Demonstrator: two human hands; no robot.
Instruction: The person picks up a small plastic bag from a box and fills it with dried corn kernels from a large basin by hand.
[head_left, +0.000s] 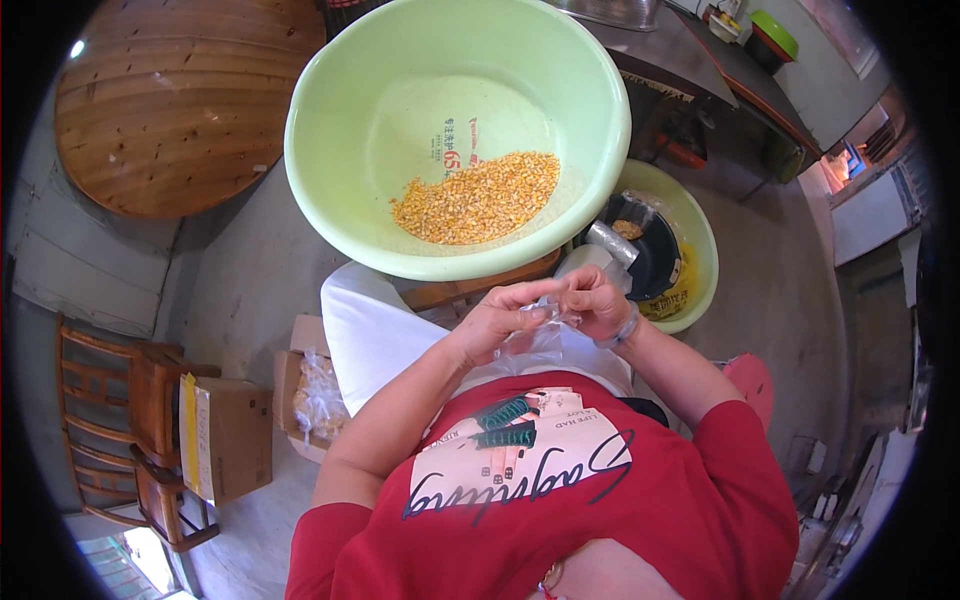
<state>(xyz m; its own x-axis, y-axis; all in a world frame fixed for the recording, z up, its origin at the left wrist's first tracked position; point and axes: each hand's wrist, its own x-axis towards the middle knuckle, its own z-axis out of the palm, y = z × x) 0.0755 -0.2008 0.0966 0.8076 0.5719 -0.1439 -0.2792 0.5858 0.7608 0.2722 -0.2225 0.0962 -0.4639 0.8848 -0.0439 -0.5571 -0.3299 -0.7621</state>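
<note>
In front of my lap, my left hand (499, 316) and my right hand (598, 306) meet at a thin clear plastic bag (536, 345). Both pinch its upper edge with thumb and fingers, and the bag hangs loosely over my lap. Whether anything is inside cannot be made out. Just beyond the hands sits a large pale green plastic basin (352, 150), tilted towards me. A heap of dried yellow corn kernels (480, 199) lies in its near right part. The basin bottom bears printed writing.
A second green basin (709, 262) at the right holds a dark bucket (652, 270) and a roll of clear plastic bags (611, 244). At left stand an open carton (289, 390) of filled bags, a closed carton (232, 442) and a wooden chair (157, 405). A round wooden tabletop (187, 97) is at upper left.
</note>
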